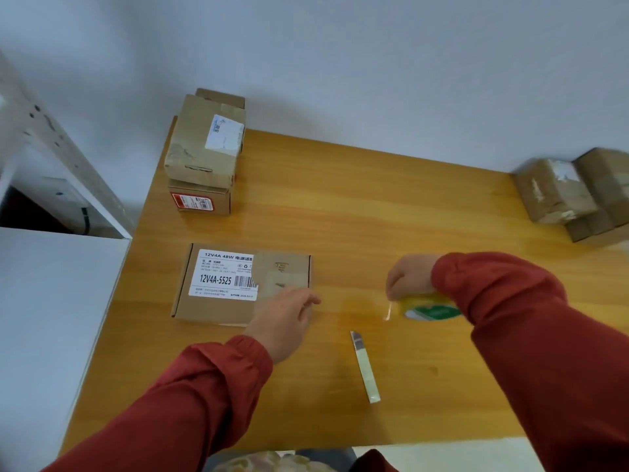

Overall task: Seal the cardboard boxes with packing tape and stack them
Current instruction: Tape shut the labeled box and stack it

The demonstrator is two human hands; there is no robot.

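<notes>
Flat brown cardboard box (pixel 221 277) with a white printed label lies lid-up near the left edge of the yellow wooden table (pixel 340 206), about midway between the near and far edges. I see a clear tape patch already across its right half.

Left hand (pixel 284 318) rests on the box's near right corner, fingers loosely straight and spread narrow, gripping nothing.

Right hand (pixel 410 277) is well right of the box, fingers curled over a yellow-green roll of clear packing tape (pixel 430 308), which it holds low over the table. A short loose tape end (pixel 388 310) hangs off the roll's left side. I can't tell whether the roll touches the wood.

Slim pale utility knife (pixel 365 366) lies flat between the two hands, toward the near edge, blade end pointing away from me.

Far left corner: a taped brown box (pixel 204 144) is stacked on a smaller brown box with a red label (pixel 200 199). Far right edge: a blurred cluster of taped brown boxes (pixel 558 192), count unclear.

Both arms are in red sleeves. A white cabinet top (pixel 51 318) butts against the table's left edge.
</notes>
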